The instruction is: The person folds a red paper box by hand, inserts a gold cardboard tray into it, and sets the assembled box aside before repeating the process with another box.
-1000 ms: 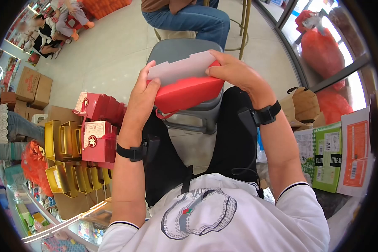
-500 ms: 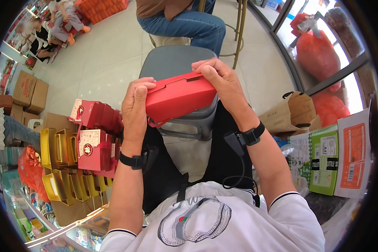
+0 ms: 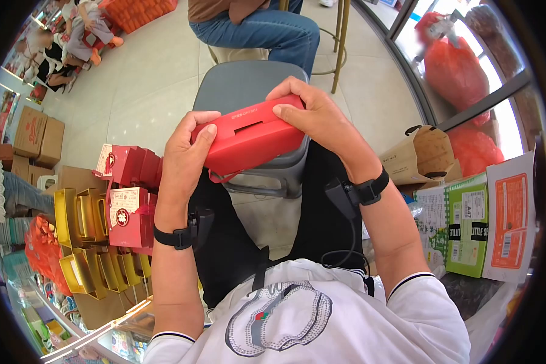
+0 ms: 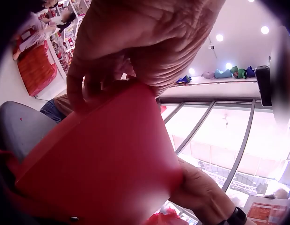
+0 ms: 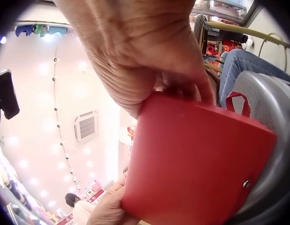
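A red cardboard box (image 3: pixel 252 141) is held level between both hands, over the near part of a grey plastic stool (image 3: pixel 242 82). Its top is folded flat, with a narrow dark slot along the middle and small pale print behind it. My left hand (image 3: pixel 183 148) grips the left end, thumb on the top edge. At the right end my right hand (image 3: pixel 321 115) grips likewise, its thumb lying on top. In the right wrist view a red ribbon loop (image 5: pixel 246 107) sticks out from the box beside a metal rivet (image 5: pixel 246 184).
On the left stand red gift boxes (image 3: pixel 127 209) with round emblems and several gold trays (image 3: pixel 73 273). To the right are a brown paper bag (image 3: pixel 421 155) and a green package (image 3: pixel 467 230). A seated person in jeans (image 3: pixel 267 33) is beyond the stool.
The raised pale inner flap has been folded down, and the red top now lies over it with a slot showing. Both hands still hold the box ends, shifted slightly left.
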Demonstrator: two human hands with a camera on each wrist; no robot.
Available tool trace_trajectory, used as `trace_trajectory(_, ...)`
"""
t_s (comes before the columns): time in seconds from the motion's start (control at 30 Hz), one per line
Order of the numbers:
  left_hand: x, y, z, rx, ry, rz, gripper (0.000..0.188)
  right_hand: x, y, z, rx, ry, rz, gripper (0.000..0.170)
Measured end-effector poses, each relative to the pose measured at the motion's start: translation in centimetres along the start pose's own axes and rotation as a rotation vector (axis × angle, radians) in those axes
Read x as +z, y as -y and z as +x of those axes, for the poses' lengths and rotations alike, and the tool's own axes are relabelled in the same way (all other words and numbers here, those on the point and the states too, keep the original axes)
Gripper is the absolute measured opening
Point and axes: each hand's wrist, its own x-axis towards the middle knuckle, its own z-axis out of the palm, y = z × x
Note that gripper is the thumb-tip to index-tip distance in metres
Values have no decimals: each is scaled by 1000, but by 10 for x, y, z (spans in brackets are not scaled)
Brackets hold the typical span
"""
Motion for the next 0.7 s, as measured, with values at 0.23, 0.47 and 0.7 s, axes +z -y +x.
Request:
trace_trajectory(0.23,-2,-10,1,-31,39,6,23,-5,5,-1,36,74,-52,25)
trace_trajectory(0.47,1,-10,3,-123,103,6,30,0,2,-4,49,89,5,31)
trace_trajectory(0.7,-1,-4,6,-95,94,37,42,-5,2,-1,58,151,-65,36)
